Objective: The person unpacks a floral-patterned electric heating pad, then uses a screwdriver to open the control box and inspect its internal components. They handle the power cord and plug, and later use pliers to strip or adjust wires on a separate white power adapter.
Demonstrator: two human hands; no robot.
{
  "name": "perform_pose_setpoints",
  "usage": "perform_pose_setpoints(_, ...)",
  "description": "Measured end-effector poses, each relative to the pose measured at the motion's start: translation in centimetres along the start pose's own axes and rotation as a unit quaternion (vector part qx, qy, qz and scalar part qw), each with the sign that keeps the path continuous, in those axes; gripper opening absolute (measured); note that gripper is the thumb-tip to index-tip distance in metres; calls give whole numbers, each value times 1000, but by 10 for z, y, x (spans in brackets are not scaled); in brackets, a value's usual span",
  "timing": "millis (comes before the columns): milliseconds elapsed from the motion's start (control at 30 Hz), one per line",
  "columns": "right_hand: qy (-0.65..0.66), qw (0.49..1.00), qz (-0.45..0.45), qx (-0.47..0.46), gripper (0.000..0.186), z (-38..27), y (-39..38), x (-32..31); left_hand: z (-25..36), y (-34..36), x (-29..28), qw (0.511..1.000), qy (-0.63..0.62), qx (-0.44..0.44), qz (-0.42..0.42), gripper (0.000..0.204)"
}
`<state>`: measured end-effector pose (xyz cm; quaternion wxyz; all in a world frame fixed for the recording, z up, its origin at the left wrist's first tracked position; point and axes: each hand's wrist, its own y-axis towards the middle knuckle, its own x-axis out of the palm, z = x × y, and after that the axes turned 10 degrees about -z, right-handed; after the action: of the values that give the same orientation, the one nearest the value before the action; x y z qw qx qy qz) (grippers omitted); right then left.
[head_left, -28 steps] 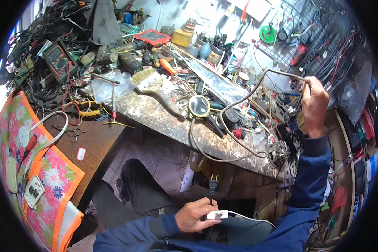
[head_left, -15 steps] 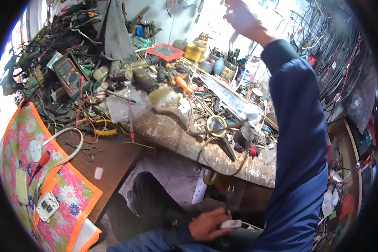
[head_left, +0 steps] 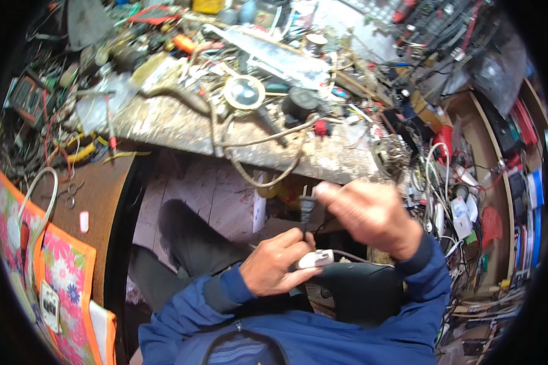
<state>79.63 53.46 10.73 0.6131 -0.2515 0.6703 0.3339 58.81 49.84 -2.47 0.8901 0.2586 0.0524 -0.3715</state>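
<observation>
My left hand (head_left: 277,261) is closed in front of my lap, gripping a black two-pin plug (head_left: 307,210) by its cord, pins upward. A small white block (head_left: 315,259) with a pale cord trailing right sits at the same fingers. Just right of the plug, my right hand (head_left: 374,216) has its fingers curled and pressed together, the tips close to the pins. What they hold, if anything, is hidden. Whether they touch the plug I cannot tell.
A worn wooden bench (head_left: 176,128) ahead carries a magnifier (head_left: 245,92), cables, tools and clutter. At left, a brown table (head_left: 106,194) holds scissors (head_left: 72,193) and a flowered cloth (head_left: 73,267) with an open socket (head_left: 50,306). Shelves (head_left: 487,146) stand at right.
My right hand has come down from high above the bench to beside the plug. My left hand has lifted the plug and white block slightly. The view has tilted down and turned right.
</observation>
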Motion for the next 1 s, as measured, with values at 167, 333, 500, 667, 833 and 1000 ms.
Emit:
perform_pose_setpoints(167,-88,987,14,-131,43,-4,-15,43,18,6,2,998,17,21,-57,27)
perform_pose_setpoints(333,-216,969,110,-53,32,26,-46,12,28,1,-1,998,-1,35,-47,31)
perform_pose_setpoints(500,-179,894,354,209,17,84,-94,-88,37,-4,-15,998,-37,-5,-55,32)
perform_pose_setpoints(667,58,858,456,229,18,166,-70,-153,41,12,-27,999,-23,5,-47,30)
perform_pose_setpoints(833,187,924,239,233,17,272,-4,-119,33,33,-40,999,14,5,-43,31)
perform_pose_setpoints(1000,188,927,158,282,18,364,20,-60,17,65,-50,997,31,18,-63,32)
